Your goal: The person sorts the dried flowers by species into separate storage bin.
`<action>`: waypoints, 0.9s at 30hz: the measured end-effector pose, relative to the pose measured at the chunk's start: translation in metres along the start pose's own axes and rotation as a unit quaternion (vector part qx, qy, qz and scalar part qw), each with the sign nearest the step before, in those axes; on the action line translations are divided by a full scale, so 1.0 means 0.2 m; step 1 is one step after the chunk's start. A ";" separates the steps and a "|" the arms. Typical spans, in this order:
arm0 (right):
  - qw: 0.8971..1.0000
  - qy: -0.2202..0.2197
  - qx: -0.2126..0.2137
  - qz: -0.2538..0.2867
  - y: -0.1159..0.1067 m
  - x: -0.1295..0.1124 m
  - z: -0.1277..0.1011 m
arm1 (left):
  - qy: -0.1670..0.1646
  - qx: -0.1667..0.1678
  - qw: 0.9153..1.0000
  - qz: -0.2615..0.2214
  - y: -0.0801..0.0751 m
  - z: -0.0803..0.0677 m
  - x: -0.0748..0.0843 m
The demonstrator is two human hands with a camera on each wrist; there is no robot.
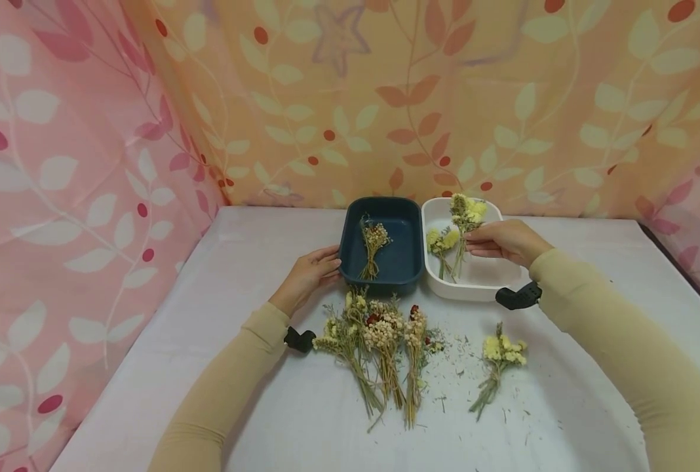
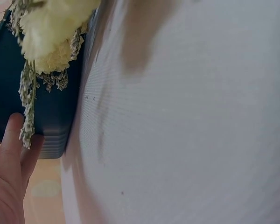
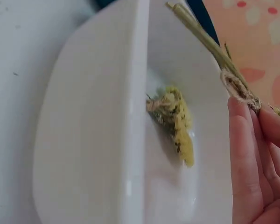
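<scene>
Right hand (image 1: 503, 241) over the white tray (image 1: 486, 288), fingers (image 3: 245, 154) pressed together and pinching a yellow bunch (image 1: 465, 219) at its bound stem, heads toward the far rim; a second yellow bunch (image 1: 441, 244) already lying in the tray just left of it. Left hand (image 1: 309, 275) at the near left corner of the blue tray (image 1: 406, 278), fingers (image 2: 11, 154) straight and resting against its wall; a red-and-cream bunch (image 1: 373, 246) inside. Best lowered stem-first beside the other bunch, heads aligned and not crushed; gentle release, since dried bits shed easily; blue tray worth steadying meanwhile. On the surface (image 1: 255, 262), a white cloth, near of the trays: a row of mixed bunches (image 1: 379, 347) and, apart to the right, a lone yellow bunch (image 1: 497, 364); crumbs scattered between. Behind and to both sides, pink and orange leaf-print curtains (image 1: 350, 98).
</scene>
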State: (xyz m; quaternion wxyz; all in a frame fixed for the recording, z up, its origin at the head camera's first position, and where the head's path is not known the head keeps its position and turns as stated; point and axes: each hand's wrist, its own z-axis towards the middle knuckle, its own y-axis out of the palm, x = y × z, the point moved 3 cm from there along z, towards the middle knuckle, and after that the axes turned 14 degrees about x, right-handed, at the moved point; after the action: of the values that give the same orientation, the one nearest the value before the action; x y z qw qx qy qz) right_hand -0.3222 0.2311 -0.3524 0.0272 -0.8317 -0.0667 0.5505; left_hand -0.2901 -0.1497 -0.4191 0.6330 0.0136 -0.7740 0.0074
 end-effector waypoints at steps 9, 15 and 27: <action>0.999 0.000 0.035 -0.023 0.02 0.04 0.12 | 0.002 -0.004 1.000 -0.004 0.00 0.00 -0.01; 0.998 0.025 0.036 -0.047 0.05 0.07 0.14 | 0.003 -0.005 1.000 0.001 0.00 0.00 -0.01; 0.996 0.047 0.061 -0.048 0.11 0.12 0.16 | 0.007 -0.006 1.000 0.001 0.00 0.00 0.00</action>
State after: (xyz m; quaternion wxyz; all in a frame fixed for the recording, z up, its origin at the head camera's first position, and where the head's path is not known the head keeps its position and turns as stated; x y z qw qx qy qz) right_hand -0.3405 0.2117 -0.3905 0.1075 -0.8493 -0.0715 0.5119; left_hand -0.2891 -0.1500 -0.4191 0.6389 0.0090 -0.7693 0.0032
